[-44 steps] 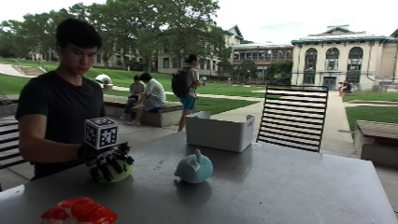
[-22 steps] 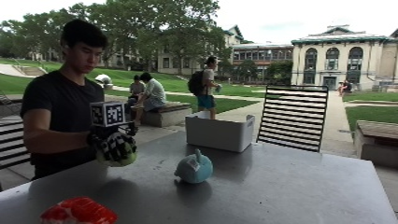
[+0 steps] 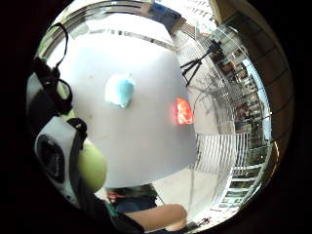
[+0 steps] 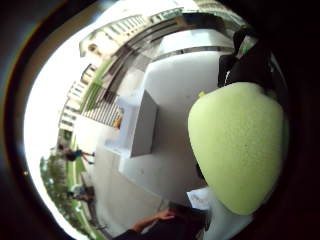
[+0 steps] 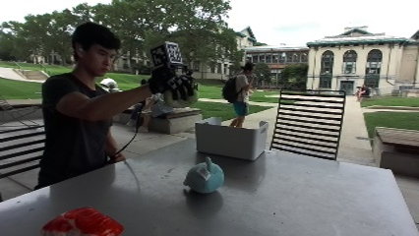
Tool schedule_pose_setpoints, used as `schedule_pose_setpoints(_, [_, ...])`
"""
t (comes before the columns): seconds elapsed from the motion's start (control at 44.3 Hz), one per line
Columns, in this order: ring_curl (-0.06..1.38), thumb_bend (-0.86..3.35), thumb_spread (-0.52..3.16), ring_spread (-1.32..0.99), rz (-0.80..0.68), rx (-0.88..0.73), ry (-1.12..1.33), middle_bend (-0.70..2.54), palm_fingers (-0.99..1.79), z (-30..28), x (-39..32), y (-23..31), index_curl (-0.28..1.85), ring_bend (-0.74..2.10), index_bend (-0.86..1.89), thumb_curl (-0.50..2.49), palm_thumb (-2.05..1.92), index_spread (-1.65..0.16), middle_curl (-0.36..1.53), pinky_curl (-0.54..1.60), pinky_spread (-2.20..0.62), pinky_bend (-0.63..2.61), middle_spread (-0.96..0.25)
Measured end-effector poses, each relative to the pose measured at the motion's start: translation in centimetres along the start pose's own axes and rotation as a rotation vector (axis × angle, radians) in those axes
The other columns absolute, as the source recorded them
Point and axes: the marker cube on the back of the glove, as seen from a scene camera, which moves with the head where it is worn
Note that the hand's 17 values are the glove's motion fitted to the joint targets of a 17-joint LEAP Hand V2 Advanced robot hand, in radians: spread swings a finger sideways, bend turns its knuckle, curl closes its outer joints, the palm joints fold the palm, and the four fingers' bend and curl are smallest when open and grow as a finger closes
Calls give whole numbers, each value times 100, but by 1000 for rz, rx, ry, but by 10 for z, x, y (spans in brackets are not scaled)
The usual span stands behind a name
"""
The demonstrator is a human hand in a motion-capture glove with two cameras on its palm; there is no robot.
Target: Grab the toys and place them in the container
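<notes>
Item one: my right hand, gloved, raised well above the table on an outstretched arm. Fingers curled round a green toy, which shows beneath the glove in the outside view and fills much of the thumb-side palm view as a pale green rounded form. In the little-finger-side view only a green edge of it shows past the strap.

Item two: white container, open-topped, standing on the far part of the table, below the hand and a little beyond it. The thumb-side view looks down on it beside the held toy; I cannot tell what lies inside.

Item three: blue toy, rounded with a small stalk on top, resting on the table below the hand, nearer the camera than the container and apart from it. Also seen from above.

Item four: red toy, lying at the table's near edge, well apart from the hand and from the container; a red patch in the little-finger-side view.
</notes>
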Motion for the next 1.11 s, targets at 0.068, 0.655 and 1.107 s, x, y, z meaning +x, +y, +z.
schedule_pose_setpoints(0.068, [49, 25, 56, -43, -29, -7, -17, 53, 100, -11, -44, -15, 32, 107, 32, 70, 68, -35, 53, 43, -45, 104, -44])
schedule_pose_setpoints(0.655, [50, 18, 60, -45, -387, -78, -225, 39, 102, 12, -239, -94, 38, 102, 17, 83, 69, -39, 60, 43, -45, 100, -50])
schedule_pose_setpoints(1.107, [52, -2, 88, -41, -415, -274, -207, 16, 52, 56, -274, -84, 32, 101, -6, 77, 42, -38, 63, 48, -41, 117, -41])
